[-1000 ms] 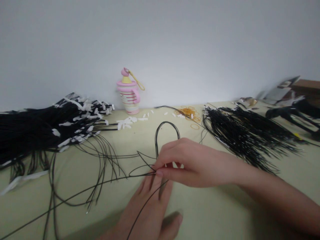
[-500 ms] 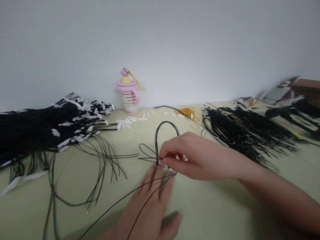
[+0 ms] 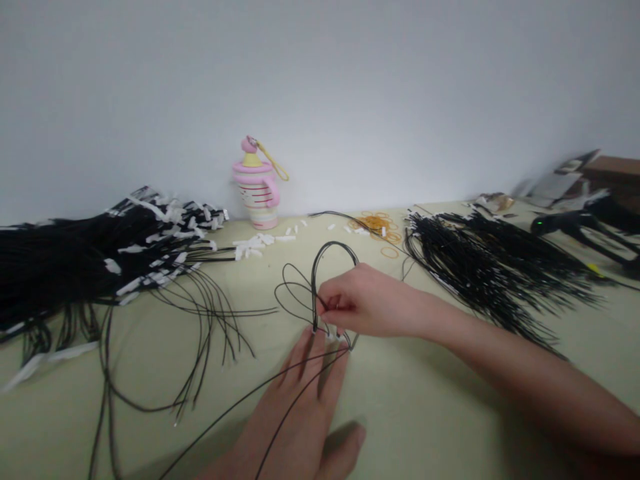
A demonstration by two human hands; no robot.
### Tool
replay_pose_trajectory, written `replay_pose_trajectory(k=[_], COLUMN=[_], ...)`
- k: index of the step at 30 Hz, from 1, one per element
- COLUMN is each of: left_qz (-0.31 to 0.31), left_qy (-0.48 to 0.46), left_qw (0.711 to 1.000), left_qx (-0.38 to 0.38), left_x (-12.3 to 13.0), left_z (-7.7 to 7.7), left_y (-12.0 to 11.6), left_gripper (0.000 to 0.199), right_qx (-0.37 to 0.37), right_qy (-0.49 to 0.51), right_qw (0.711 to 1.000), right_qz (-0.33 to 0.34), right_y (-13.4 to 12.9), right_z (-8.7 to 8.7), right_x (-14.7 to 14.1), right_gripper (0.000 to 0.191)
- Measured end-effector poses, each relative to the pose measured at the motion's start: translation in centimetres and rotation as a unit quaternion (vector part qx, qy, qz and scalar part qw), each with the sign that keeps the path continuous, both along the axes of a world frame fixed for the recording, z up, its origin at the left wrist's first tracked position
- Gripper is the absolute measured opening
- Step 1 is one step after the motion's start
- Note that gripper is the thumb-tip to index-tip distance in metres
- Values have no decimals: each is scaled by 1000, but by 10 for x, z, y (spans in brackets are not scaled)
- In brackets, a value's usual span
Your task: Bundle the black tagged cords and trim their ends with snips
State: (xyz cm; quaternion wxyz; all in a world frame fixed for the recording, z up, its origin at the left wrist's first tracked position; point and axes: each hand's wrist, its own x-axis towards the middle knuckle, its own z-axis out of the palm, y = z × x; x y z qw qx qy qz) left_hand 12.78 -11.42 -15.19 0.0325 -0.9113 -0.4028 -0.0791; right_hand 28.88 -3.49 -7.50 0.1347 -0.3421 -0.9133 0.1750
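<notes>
Flat on the tabletop, my left hand (image 3: 295,407) has its fingers stretched out, with the fingertips at several small white connectors (image 3: 330,337). Two thin black wires run back over it. Just beyond those fingertips my right hand (image 3: 350,300) is closed in a pinch on thin black wire (image 3: 295,287), whose narrow loops stick out to the left. A thicker arched bundle of black wires (image 3: 334,244) rises behind the right hand. The pinching fingertips are partly hidden, and so are the wire ends near the connectors.
At left lies a big heap of black wires (image 3: 75,253) with white ends; another wire bundle (image 3: 480,267) is at right. A pink cup (image 3: 257,193) stands by the wall, near loose white connectors (image 3: 250,248) and yellow rubber bands (image 3: 375,223). A dark device (image 3: 575,227) sits far right.
My right hand has shifted slightly left and rolled, its fingers closing in more. The thin wire loops beside it have opened wider. My left hand stays in place.
</notes>
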Motion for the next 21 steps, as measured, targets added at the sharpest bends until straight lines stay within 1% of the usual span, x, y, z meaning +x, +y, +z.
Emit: replay_pose_trajectory(k=[3, 5, 7, 9, 11, 14, 17, 21], left_qz=[10, 8, 8, 16, 28, 38, 35, 40], left_qy=[-1, 2, 1, -7, -15, -20, -20, -3], left_qw=[999, 998, 998, 998, 997, 995, 992, 991], left_qx=[-31, -55, -69, -68, -66, -91, -122, -128], left_x=[-1, -2, -2, -1, 0, 1, 1, 3], left_z=[0, 0, 0, 1, 3, 6, 8, 9], left_y=[-1, -1, -1, -2, -2, -2, -1, 0], left_gripper=[70, 71, 71, 70, 69, 68, 70, 72], right_qx=[-8, 1, 16, 27, 28, 14, -7, -43], right_qy=[21, 36, 40, 32, 22, 13, 11, 15], right_qw=[999, 998, 998, 998, 999, 999, 998, 997], right_qz=[-30, -50, -54, -36, -1, 48, 57, 57], right_y=[3, 3, 1, -1, -4, -5, -5, -3], right_z=[-1, -2, -3, -5, -6, -9, -12, -16], right_x=[1, 0, -1, -3, -4, -6, -7, -10], right_gripper=[10, 10, 11, 12, 11, 8, 12, 16])
